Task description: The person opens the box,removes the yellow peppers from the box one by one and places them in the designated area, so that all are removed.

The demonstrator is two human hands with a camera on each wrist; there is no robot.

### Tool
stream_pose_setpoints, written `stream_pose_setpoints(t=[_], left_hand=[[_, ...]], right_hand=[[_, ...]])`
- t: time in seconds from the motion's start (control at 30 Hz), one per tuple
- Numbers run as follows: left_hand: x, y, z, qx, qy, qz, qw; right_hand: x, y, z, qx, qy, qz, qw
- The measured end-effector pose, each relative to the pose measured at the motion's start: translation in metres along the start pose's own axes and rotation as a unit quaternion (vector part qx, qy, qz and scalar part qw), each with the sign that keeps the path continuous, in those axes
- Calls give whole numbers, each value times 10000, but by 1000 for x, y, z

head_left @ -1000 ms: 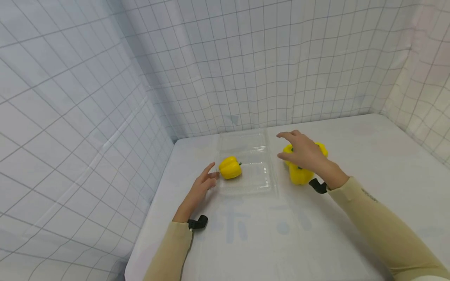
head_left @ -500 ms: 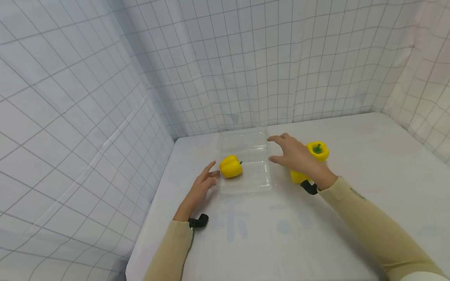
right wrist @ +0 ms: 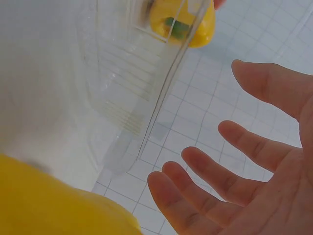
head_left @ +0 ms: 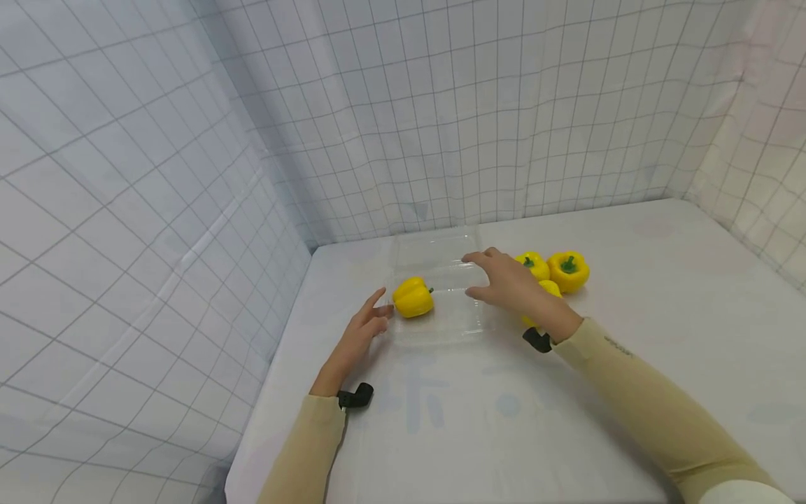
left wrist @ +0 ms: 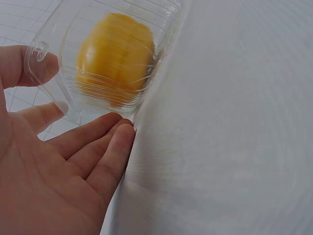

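Note:
A yellow bell pepper [head_left: 413, 297] lies on its side in the left part of a clear plastic clamshell box [head_left: 462, 323], its green stem pointing right. Beside the box's left edge is my left hand [head_left: 360, 334]; its fairly straight fingers touch the clear rim [left wrist: 73, 110] with nothing gripped. My right hand [head_left: 506, 283] hovers at the box's right side, thumb and fingers spread apart and holding nothing. Behind and beside it stand yellow peppers: one at the back [head_left: 535, 266], another farther right [head_left: 569, 271], and a nearer one [head_left: 550, 288] partly hidden by the hand.
The box's lid half [head_left: 434, 248] lies folded back toward the gridded curtain [head_left: 466, 140]. A white cloth covers the table [head_left: 441, 434]. Gridded curtains also hang at left and right. In the right wrist view, a blurred yellow pepper [right wrist: 58, 205] fills the lower left corner.
My right hand has moved left from over the yellow peppers to the box's right side, uncovering more of them. The left hand and the boxed pepper have stayed almost in place.

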State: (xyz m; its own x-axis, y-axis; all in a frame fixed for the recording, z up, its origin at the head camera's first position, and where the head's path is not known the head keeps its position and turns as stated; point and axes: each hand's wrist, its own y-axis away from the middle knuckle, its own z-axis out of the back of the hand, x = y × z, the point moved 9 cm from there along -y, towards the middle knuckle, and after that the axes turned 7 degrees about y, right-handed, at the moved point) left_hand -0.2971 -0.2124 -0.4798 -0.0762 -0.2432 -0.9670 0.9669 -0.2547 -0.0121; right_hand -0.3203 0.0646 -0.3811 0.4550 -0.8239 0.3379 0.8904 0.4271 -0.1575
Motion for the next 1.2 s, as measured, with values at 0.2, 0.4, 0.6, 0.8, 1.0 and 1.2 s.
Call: stream_pose_setpoints(t=[0.2,0.4,0.6,0.8,1.0,1.2], left_hand=[[-2,-1,1,-60,-71,-80,9999],[-5,-1,3,-77,-53,-122,9999],[-5,-2,5,-48,-32,-145,9999],[-4,-1,3,42,55,-81,9999],[-1,-2,2,49,14,-45,10000],[0,-1,3,-49,-68,-19,10000]], right_hand=[[9,-5,-6,50,-54,12,10000],[21,-10,-9,64,43,93,9999],[34,-16,-17,204,21,199,9996],[45,-25,-34,253,56,346,9991],[52,-32,-49,294,-36,350,9989],[58,-38,-61,355,-112,318,9988]])
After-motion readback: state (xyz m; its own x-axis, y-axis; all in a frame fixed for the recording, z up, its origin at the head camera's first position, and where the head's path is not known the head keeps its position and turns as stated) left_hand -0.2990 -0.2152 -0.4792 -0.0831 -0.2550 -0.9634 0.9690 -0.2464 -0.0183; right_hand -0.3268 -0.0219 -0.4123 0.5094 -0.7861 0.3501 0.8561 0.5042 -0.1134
